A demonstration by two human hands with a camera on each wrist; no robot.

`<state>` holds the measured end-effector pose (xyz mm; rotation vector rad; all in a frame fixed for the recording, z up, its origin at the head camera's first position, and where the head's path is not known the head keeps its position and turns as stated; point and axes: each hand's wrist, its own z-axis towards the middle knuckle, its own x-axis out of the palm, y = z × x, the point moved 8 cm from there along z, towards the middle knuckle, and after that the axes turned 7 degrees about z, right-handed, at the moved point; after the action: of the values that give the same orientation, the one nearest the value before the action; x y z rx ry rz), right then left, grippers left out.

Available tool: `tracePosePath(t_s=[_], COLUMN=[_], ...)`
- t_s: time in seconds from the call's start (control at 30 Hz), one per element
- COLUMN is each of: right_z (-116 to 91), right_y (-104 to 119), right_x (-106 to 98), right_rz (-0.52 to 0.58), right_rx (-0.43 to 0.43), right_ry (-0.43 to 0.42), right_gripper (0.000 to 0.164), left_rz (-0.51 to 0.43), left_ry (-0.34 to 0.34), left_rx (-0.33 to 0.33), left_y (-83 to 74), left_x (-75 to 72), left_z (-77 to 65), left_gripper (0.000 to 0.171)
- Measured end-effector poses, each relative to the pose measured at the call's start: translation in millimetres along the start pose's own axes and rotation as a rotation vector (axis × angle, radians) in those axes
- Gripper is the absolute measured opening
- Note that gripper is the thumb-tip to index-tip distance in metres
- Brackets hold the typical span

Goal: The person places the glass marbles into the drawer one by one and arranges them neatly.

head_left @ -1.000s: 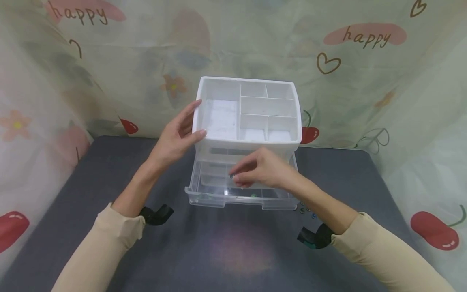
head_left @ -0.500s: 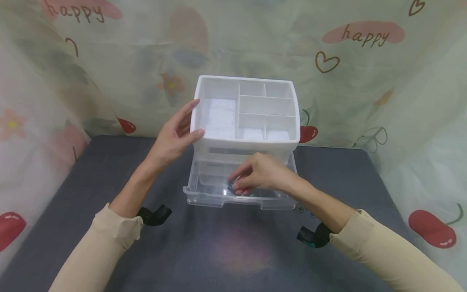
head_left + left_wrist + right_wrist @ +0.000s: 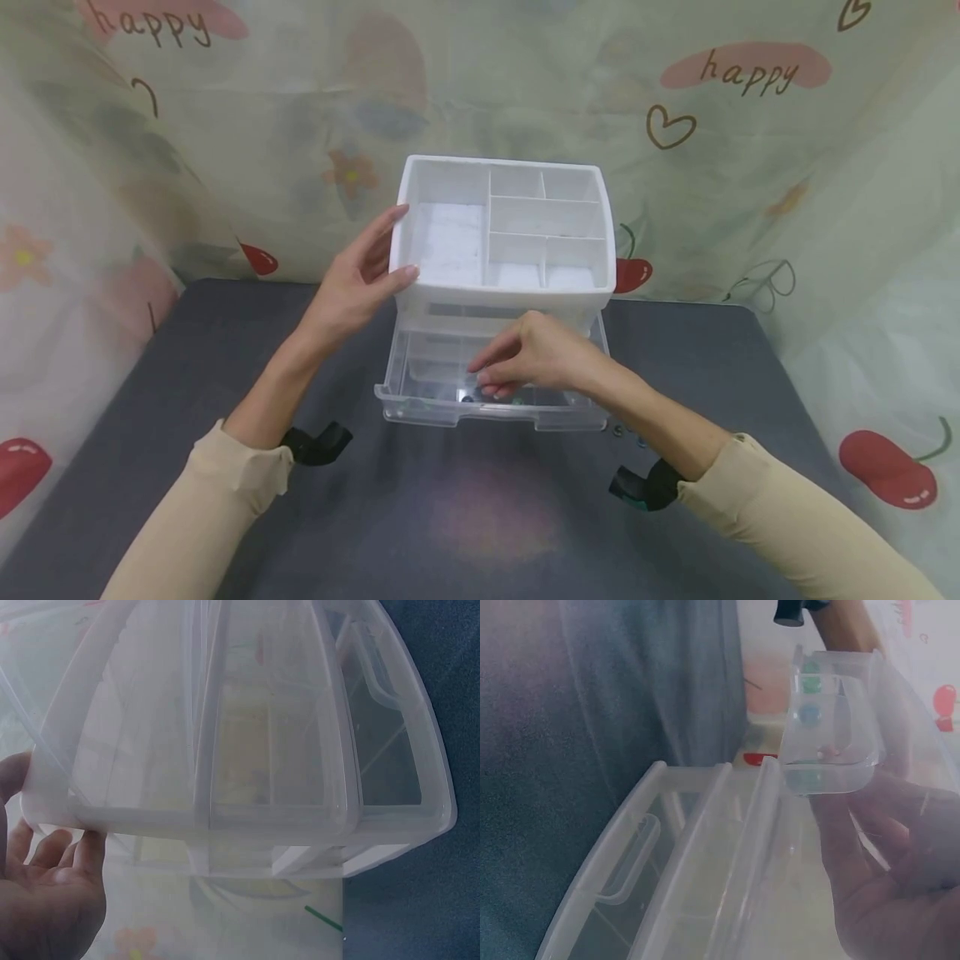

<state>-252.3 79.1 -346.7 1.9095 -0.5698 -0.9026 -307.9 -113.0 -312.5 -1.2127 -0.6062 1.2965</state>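
My left hand (image 3: 352,283) grips the left side of the white drawer organizer (image 3: 517,294), thumb at the front corner and fingers farther back. The left wrist view shows that hand (image 3: 56,892) at the edge of the organizer's translucent frame (image 3: 202,757). Below the top tray, a clear drawer (image 3: 420,408) is pulled out. Over it hovers my right hand (image 3: 547,354), fingers loosely bent, with nothing visible between them. A small dark round piece (image 3: 467,400) and a green piece (image 3: 517,402) lie in the drawer. Through clear plastic, the right wrist view shows my right hand (image 3: 900,877).
Several small round pieces (image 3: 618,431) lie on the dark tabletop (image 3: 360,517), right of the drawer and partly behind my right forearm. The organizer's top has divided compartments (image 3: 547,218). A printed curtain (image 3: 510,75) hangs close behind and at both sides.
My right hand has lowered slightly toward the drawer and let go of a small round piece, which now lies near the drawer's front. The left hand keeps its grip on the organizer.
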Motion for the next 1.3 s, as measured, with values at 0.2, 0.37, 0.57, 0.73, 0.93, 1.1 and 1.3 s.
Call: tracePosePath(t_s=[0.2,0.37,0.57,0.73,0.93,1.1,1.3], right_z=[-4.4,-11.1,-23.1,-37.8,-55.2,-68.1,-84.4], right_y=[6.5,14.1,18.3,18.5,13.5,4.5,-9.0], right_x=[-6.2,-11.6,-18.8,-28.4,-45.4,-60.0,-77.3], right_rz=[0.065,0.134,0.186,0.215,0.243,0.219,0.190], right_rx=[-0.062,-0.116,-0.172,-0.219,-0.240,-0.240,-0.229], right_ry=[-0.014,-0.015,-0.024,-0.048,-0.110,-0.162,-0.238], right_gripper=[0.022,0.022,0.024,0.024,0.024,0.024,0.024], left_rz=[0.000,-0.026,-0.050,-0.038,-0.039,-0.041,0.003], left_ry=[-0.002,-0.006,-0.006,-0.008,-0.006,0.000,-0.005], left_rx=[0.000,0.004,0.015,0.004,-0.007,-0.010,-0.025], left_y=[0.2,0.2,-0.4,0.1,0.3,0.4,1.6], left_x=[0.4,0.3,0.3,0.3,0.3,-0.5,-2.1], left_z=[0.2,0.0,0.1,0.1,0.2,0.4,1.6], left_gripper=[0.072,0.072,0.072,0.072,0.071,0.069,0.070])
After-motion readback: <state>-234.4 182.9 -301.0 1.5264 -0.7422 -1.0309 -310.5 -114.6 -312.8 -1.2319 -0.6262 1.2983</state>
